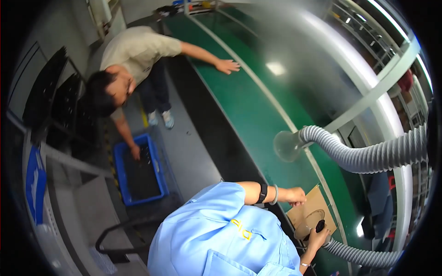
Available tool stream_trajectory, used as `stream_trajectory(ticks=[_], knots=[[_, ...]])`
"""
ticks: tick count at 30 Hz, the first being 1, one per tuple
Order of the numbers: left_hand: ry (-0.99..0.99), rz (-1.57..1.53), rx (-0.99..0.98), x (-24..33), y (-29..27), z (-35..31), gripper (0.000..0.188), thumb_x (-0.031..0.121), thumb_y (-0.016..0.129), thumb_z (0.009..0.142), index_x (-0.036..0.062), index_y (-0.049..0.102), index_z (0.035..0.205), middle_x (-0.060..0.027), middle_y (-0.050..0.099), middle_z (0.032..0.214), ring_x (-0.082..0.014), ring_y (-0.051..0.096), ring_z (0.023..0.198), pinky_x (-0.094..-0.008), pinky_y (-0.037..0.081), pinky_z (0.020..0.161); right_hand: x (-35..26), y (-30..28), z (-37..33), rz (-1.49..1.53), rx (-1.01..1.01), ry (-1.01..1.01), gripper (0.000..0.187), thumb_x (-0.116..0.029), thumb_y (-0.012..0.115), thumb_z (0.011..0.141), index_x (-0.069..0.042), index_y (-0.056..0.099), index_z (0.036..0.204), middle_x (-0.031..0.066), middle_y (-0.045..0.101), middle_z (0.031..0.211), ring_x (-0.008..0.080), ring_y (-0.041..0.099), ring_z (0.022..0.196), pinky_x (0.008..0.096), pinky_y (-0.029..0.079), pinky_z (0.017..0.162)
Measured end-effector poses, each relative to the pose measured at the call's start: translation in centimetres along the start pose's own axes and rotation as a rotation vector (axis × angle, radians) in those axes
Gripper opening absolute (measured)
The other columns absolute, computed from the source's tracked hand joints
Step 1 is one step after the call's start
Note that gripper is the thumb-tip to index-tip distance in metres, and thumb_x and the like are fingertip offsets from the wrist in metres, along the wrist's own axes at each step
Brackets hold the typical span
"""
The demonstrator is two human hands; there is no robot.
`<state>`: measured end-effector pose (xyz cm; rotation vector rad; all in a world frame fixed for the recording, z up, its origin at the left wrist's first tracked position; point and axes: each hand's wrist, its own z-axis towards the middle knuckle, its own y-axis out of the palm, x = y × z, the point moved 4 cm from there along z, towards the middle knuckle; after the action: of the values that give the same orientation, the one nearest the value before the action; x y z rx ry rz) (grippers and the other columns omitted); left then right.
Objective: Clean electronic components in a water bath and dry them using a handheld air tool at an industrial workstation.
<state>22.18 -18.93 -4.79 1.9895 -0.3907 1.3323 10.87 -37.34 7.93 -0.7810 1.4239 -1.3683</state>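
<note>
My left hand point(296, 196) is closed above a tan board point(326, 198) lying on the green workbench point(244, 110); what its fingers hold, if anything, is too small to make out. A black band and a pale ring circle that wrist. My right hand point(317, 238), lower in the head view, grips a small dark object point(320, 225), whose kind I cannot tell. It is beside a clear round hood point(307, 222) over the board. A grey corrugated hose point(357, 254) runs from near this hand toward the right.
A second grey hose point(368, 157) ends in a clear hood point(286, 146) over the bench. Across the bench's near side, another person point(138, 50) bends, one hand on the green top, the other in a blue crate point(161, 177). A white frame post point(368, 99) and shelves stand right.
</note>
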Motion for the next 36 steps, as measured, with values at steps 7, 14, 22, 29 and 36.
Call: stream_trajectory(ticks=[7,14,22,29,36], knots=[[-0.07,-0.033,0.211,-3.0,-1.7,-6.5,0.013,0.019,0.055,0.082,0.0091,0.06,0.09,-0.0048,0.059,0.07,-0.0122,0.056,0.054,-0.0256,0.045,0.047,0.6,1.3,-0.5,0.029,-0.047,-0.094,0.049,-0.013,0.056,0.07,0.004,0.046,0.114,0.0247,0.049,0.107,0.0417,0.048,0.101,0.0443,0.04,0.088],[-0.087,-0.031,0.229,-3.9,-1.9,-8.3,0.016,0.017,0.053,0.081,0.0085,0.058,0.093,-0.0041,0.058,0.073,-0.0124,0.056,0.054,-0.0253,0.044,0.047,0.4,0.9,-1.8,0.029,0.039,-0.033,0.049,-0.012,0.057,0.071,0.0,0.045,0.118,0.022,0.048,0.11,0.0385,0.051,0.102,0.0429,0.042,0.087],[-0.093,-0.092,0.283,-4.1,-3.1,-7.9,0.016,0.013,0.049,0.082,0.0062,0.057,0.094,-0.0046,0.057,0.069,-0.0128,0.055,0.053,-0.0266,0.045,0.046,2.0,1.8,0.2,0.1,0.095,-0.098,0.049,-0.012,0.057,0.07,0.001,0.047,0.116,0.0246,0.049,0.11,0.0398,0.05,0.099,0.0429,0.041,0.088],[-0.052,-0.06,0.425,-3.7,-5.6,-7.5,0.018,0.009,0.05,0.081,0.0049,0.056,0.097,-0.0053,0.054,0.065,-0.0156,0.052,0.051,-0.0289,0.045,0.047,2.3,1.1,0.8,0.063,0.095,-0.046,0.047,-0.01,0.056,0.07,0.003,0.047,0.115,0.0228,0.051,0.107,0.0377,0.051,0.099,0.0417,0.041,0.088],[0.142,0.469,0.768,-3.6,-9.8,-8.9,0.023,0.008,0.054,0.078,0.0045,0.056,0.1,-0.0132,0.055,0.085,-0.0255,0.056,0.078,-0.0369,0.047,0.067,1.3,2.7,2.7,0.07,0.071,-0.099,0.046,-0.009,0.055,0.07,0.004,0.047,0.113,0.0222,0.052,0.105,0.036,0.051,0.098,0.0404,0.041,0.087]])
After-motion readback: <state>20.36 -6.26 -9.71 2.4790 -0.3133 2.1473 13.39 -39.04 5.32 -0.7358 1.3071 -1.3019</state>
